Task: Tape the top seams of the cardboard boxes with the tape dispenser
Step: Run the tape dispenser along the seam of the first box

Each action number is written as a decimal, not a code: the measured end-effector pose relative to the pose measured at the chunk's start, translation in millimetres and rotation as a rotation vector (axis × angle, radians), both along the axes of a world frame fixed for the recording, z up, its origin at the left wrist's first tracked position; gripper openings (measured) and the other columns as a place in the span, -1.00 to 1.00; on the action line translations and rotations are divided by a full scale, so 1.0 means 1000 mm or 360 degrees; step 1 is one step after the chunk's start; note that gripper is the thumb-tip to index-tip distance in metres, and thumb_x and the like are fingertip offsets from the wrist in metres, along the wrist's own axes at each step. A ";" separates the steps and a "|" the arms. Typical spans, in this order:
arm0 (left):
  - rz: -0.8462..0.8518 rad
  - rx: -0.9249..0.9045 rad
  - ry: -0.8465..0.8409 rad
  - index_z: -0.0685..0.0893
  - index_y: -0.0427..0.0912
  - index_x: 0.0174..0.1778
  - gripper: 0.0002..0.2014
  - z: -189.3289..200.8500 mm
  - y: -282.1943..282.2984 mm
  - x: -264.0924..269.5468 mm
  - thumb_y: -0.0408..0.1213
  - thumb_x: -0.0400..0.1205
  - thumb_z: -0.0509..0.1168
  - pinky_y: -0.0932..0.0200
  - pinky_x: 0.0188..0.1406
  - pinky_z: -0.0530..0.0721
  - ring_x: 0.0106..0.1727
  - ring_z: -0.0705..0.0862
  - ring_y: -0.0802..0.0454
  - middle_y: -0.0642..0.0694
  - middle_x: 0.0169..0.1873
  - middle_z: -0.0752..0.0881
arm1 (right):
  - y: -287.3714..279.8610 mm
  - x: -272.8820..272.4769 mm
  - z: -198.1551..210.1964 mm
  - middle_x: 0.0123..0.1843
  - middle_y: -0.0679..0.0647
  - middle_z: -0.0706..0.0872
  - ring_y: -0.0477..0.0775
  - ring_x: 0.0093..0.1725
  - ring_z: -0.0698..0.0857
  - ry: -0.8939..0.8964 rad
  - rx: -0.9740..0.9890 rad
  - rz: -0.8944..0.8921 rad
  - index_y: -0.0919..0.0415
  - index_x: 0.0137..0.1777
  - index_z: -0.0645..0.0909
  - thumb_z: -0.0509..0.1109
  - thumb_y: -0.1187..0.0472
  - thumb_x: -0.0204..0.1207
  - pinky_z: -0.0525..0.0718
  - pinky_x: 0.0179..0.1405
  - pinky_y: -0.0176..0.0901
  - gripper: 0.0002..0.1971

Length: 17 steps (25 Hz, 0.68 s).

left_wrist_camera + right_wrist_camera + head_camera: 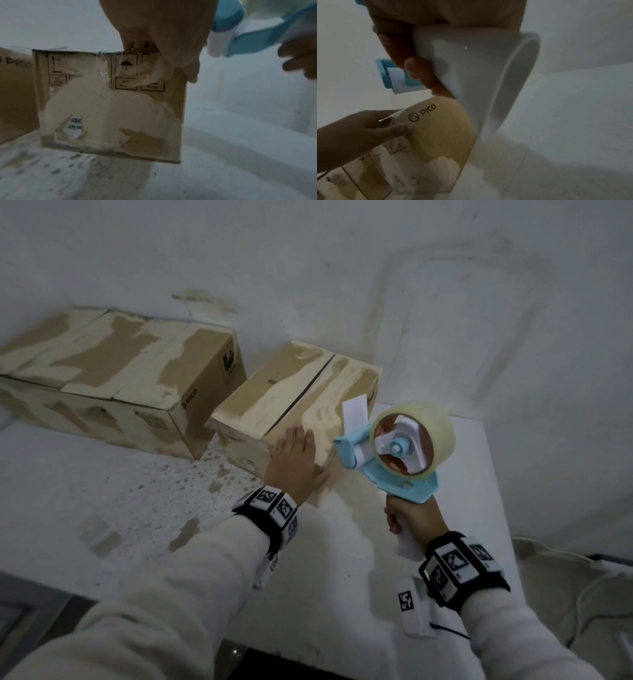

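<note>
A small cardboard box (298, 392) with a dark seam along its top stands on the white table (342, 559). My left hand (294, 460) rests on its near right corner, fingers flat on top and thumb down the side. Up close, the left hand (163, 33) covers the top edge of the box (106, 105), whose front is scuffed. My right hand (411, 518) grips the white handle of the blue tape dispenser (397, 450), held in the air just right of the box. A white tab of tape (356, 412) sticks up from its front. In the right wrist view the fingers (416, 67) wrap the handle (471, 67) above the box (440, 132).
A larger worn cardboard box (113, 371) lies left of the small one, against the white wall (342, 268). The table surface is peeled and speckled at the left (120, 508). The table's right edge (496, 491) drops off to cables (582, 577) below.
</note>
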<state>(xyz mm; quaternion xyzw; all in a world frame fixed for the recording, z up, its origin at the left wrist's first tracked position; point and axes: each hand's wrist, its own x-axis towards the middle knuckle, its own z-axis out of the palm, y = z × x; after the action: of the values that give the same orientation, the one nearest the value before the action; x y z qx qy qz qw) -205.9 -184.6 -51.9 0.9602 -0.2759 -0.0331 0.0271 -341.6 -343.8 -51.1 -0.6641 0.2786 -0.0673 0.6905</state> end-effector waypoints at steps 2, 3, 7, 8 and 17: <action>-0.0025 0.0022 0.0000 -0.05 -0.31 0.64 -0.23 0.000 0.001 0.000 0.09 0.66 0.08 -0.11 0.62 -0.01 0.67 -0.01 -0.25 -0.34 0.64 0.00 | 0.003 0.005 0.006 -0.72 0.04 0.44 0.07 -0.69 0.36 -0.0020 -0.0039 0.0004 0.28 -0.58 0.36 0.26 0.41 0.00 0.29 -0.60 -0.24 -0.89; -0.0026 0.0011 0.0002 -0.04 -0.28 0.64 -0.24 0.000 0.000 0.000 0.08 0.66 0.09 -0.11 0.62 0.00 0.67 -0.01 -0.25 -0.33 0.65 0.00 | 0.004 0.006 0.007 -0.72 0.05 0.45 0.07 -0.69 0.36 -0.0020 -0.0064 0.0010 0.30 -0.57 0.36 0.27 0.40 0.00 0.30 -0.61 -0.25 -0.90; -0.0176 0.0073 -0.0008 -0.02 -0.19 0.65 -0.28 0.007 0.012 0.003 0.06 0.67 0.10 -0.12 0.62 0.01 0.67 -0.02 -0.25 -0.24 0.66 -0.01 | 0.007 0.012 0.014 -0.69 0.08 0.46 0.05 -0.69 0.39 -0.0056 -0.0109 -0.0021 0.30 -0.56 0.38 0.28 0.39 0.02 0.34 -0.63 -0.21 -0.90; -0.0253 0.0079 -0.0021 -0.01 -0.18 0.65 -0.30 0.010 0.019 0.004 0.05 0.68 0.09 -0.12 0.62 0.03 0.67 -0.01 -0.25 -0.24 0.66 0.00 | 0.008 0.014 0.016 -0.68 0.09 0.47 0.05 -0.69 0.40 -0.0074 -0.0123 -0.0019 0.30 -0.56 0.38 0.29 0.38 0.03 0.35 -0.62 -0.21 -0.89; -0.0409 -0.0205 0.0168 0.26 -0.05 0.56 0.03 0.027 0.088 0.034 0.41 0.22 0.34 -0.27 0.60 0.14 0.62 0.16 -0.12 -0.16 0.59 0.21 | 0.014 0.050 0.042 -0.53 0.14 0.50 -0.03 -0.64 0.46 -0.0215 -0.0239 -0.0136 0.32 -0.44 0.47 0.34 0.55 0.31 0.48 -0.59 -0.24 -0.80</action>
<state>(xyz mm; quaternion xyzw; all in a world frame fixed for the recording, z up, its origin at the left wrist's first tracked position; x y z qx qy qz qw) -171.9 -96.5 -25.4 0.9102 -0.3963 -0.0689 0.0987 -291.2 -329.4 -9.1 -0.6955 0.2536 -0.1619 0.6525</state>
